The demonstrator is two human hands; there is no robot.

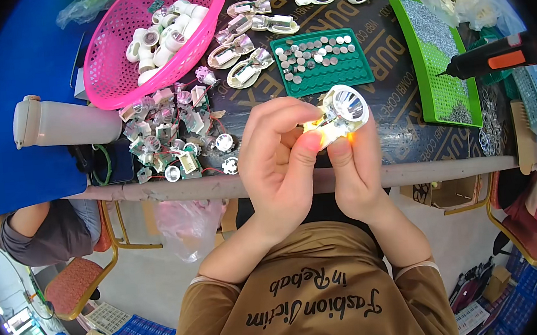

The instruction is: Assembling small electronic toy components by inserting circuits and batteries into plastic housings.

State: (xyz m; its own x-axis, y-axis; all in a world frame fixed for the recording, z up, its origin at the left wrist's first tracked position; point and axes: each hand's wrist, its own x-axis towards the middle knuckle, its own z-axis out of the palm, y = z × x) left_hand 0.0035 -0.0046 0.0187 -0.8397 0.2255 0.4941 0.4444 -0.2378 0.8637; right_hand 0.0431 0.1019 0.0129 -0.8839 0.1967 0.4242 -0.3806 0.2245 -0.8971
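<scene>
Above the near edge of the table, a small LED flashlight (348, 107) is held between both hands. Its round silvery reflector faces up and to the right, and a yellow-orange glow shows below it around the fingertips. My left hand (280, 160) is closed on its left side with thumb and fingers. On the other side, my right hand (356, 166) grips it, thumb near the glow. Just beyond lies a green tray (328, 84) with several round button cells. Left of my hands is a heap of circuit boards with reflectors and wires (170, 134).
A pink basket (97, 67) holds white flashlight housings. Half-shells with reflectors (244, 71) lie at the back. On the right, a green tray (424, 84) contains small metal parts, with an electric screwdriver (495, 58) over it. A bottle (66, 121) stands left; people sit at both sides.
</scene>
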